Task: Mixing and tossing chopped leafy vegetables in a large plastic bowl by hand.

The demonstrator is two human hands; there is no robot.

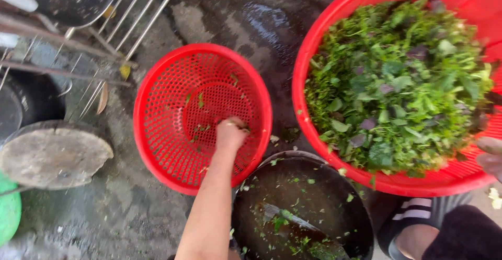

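Note:
My left hand [230, 133] reaches down into a small red perforated basket [157, 134] on the wet floor. Its fingers are curled against the basket's bottom, where a few green leaf bits lie; whether it holds any is hidden. At the right stands a large red basket [314, 45], tilted and heaped with green and purple leafy herbs [402, 82]. Only the fingers of my right hand [491, 158] show at the right edge, gripping that basket's lower rim.
A dark basin [340, 187] with water and floating leaf scraps sits below the baskets. A round grey slab [55, 154] and a metal rack [130, 14] are on the left, with a green object [8, 213] at the left edge. A striped sandal [418, 210] is at the bottom right.

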